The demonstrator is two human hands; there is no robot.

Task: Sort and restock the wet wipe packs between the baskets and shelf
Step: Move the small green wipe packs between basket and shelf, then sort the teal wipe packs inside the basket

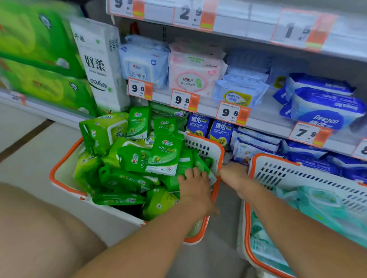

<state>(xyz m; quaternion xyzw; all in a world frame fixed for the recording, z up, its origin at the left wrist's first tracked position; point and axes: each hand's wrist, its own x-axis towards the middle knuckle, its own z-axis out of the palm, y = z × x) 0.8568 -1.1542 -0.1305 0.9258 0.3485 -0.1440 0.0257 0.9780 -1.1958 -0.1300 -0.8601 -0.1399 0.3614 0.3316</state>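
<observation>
A white basket with an orange rim [205, 147] sits on the floor at the left, heaped with green wet wipe packs [156, 156]. My left hand [194, 187] lies at the basket's right side, fingers curled over a green pack [206, 168]. My right hand [233, 176] is just right of that basket's rim, in the gap between the two baskets, with blurred fingers beside the same pack's corner. A second white and orange basket [282, 176] at the right holds mint-green packs [315, 203]. Behind them, the shelf [264, 119] carries blue and pink wipe packs.
Price tags [232, 113] line the shelf edges. Dark blue packs [326, 112] are stacked at the right, and more blue packs [220, 130] fill the lowest shelf behind the baskets. Large green tissue bundles [34, 46] and a white roll pack [99, 64] stand at the left. My knee [25, 226] fills the lower left.
</observation>
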